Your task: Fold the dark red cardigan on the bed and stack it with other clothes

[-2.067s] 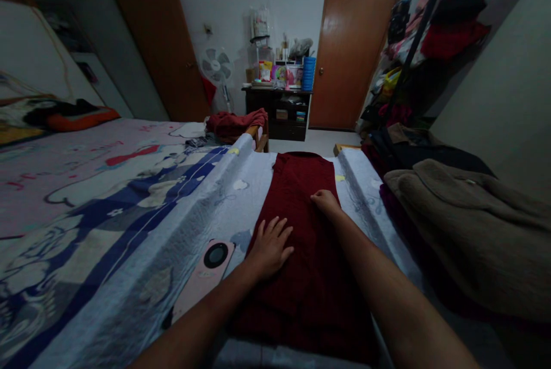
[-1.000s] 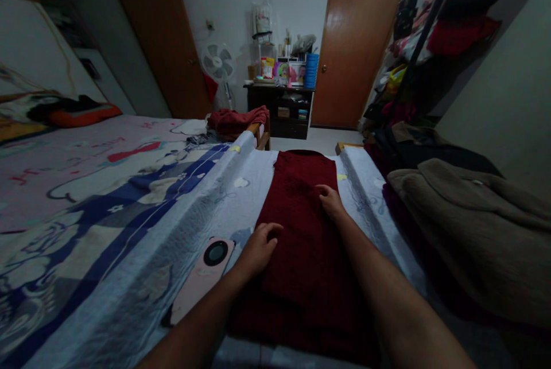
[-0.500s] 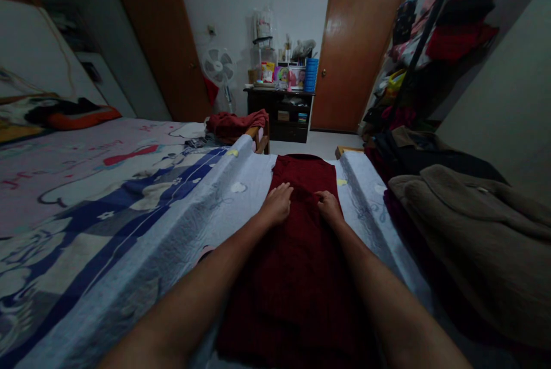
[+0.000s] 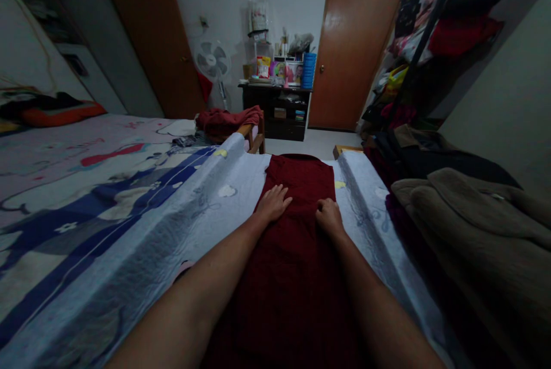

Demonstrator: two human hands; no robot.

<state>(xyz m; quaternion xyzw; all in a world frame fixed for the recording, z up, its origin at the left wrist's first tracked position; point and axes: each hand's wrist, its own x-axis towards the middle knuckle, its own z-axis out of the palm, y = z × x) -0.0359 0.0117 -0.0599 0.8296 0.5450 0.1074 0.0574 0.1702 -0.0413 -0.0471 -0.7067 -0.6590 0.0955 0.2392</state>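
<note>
A dark red garment (image 4: 284,277) lies lengthwise on the pale blue bed sheet (image 4: 228,208), folded long and narrow, with what looks like a collar at its far end. My left hand (image 4: 274,202) rests flat on the cloth near its left edge, fingers spread and holding nothing. Opposite it, my right hand (image 4: 329,215) is closed at the garment's right edge, with curled fingers gripping the cloth there. The near end of the garment runs out of view between my forearms.
On the right, a brown fleece coat (image 4: 469,214) and dark clothes (image 4: 434,145) are heaped. At left lies a patterned blanket (image 4: 142,185). A reddish cloth (image 4: 228,121) hangs over the wooden bed frame (image 4: 257,139). Beyond stand a fan (image 4: 213,62) and a dark cabinet (image 4: 273,111).
My right hand has drawn slightly nearer along the garment's right edge, its fingers more curled. My left hand has flattened onto the cloth. Raised cloth between the hands now lies smoother.
</note>
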